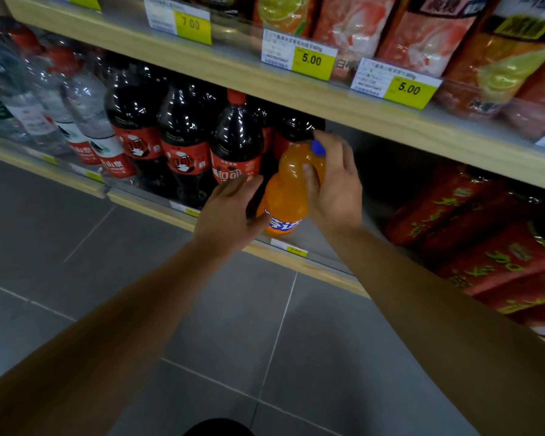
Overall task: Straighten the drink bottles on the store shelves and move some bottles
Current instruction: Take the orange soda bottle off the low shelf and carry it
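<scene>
An orange soda bottle (285, 191) with a blue cap and a blue-and-white label stands at the front of the lower shelf (324, 270). My right hand (335, 184) grips its neck and shoulder from the right, thumb across the front. My left hand (230, 210) lies against the bottle's lower left side with relaxed fingers, the thumb touching the label. Directly left of it stands a row of dark cola bottles (235, 149) with red labels.
Clear water bottles (85, 121) fill the shelf's left end. Red packs with green lettering (482, 243) sit at the right, with a dark gap behind the orange bottle. The upper shelf (265, 77) carries orange and pink drink bottles (422, 36) and yellow price tags. Grey floor tiles lie below.
</scene>
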`<state>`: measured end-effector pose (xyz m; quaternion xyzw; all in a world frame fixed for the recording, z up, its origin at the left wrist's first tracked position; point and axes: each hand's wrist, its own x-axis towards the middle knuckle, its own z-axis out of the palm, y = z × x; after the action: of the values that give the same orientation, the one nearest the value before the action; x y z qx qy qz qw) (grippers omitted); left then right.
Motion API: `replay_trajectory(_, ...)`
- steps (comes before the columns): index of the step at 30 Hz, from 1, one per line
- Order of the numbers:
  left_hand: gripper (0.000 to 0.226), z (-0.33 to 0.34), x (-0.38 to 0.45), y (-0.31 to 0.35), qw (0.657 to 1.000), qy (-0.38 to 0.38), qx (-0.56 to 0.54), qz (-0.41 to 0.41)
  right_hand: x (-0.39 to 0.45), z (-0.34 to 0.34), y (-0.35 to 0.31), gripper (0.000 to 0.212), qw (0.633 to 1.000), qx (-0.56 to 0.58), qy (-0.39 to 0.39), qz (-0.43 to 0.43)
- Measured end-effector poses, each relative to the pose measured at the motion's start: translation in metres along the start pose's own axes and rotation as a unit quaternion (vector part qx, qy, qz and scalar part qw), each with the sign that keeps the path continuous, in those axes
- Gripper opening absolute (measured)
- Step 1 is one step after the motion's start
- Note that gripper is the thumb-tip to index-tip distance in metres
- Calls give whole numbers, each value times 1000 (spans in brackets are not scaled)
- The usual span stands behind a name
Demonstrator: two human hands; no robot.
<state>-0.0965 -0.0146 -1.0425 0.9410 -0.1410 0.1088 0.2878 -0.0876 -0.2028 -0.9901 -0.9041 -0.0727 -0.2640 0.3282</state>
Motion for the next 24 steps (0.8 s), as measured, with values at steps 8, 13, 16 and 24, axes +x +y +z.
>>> replay_trajectory(8, 97, 29, 6, 26, 999, -36, -9, 1, -28, -40, 10, 32, 997, -44, 2, -57)
replay_trajectory(13, 115, 61, 7, 53, 997, -64, -37, 15, -62, -65, 40, 30, 999, -32, 12, -25)
replay_trajectory(16, 117, 85, 9, 67, 996, -69, -15, 50, -81, -80, 65, 30, 999, -18, 36, 22)
replay_trajectory(24, 116, 133, 15, 92, 975, -143, 102, 139, -146, -103, 123, 27, 986, -20, 62, 153)
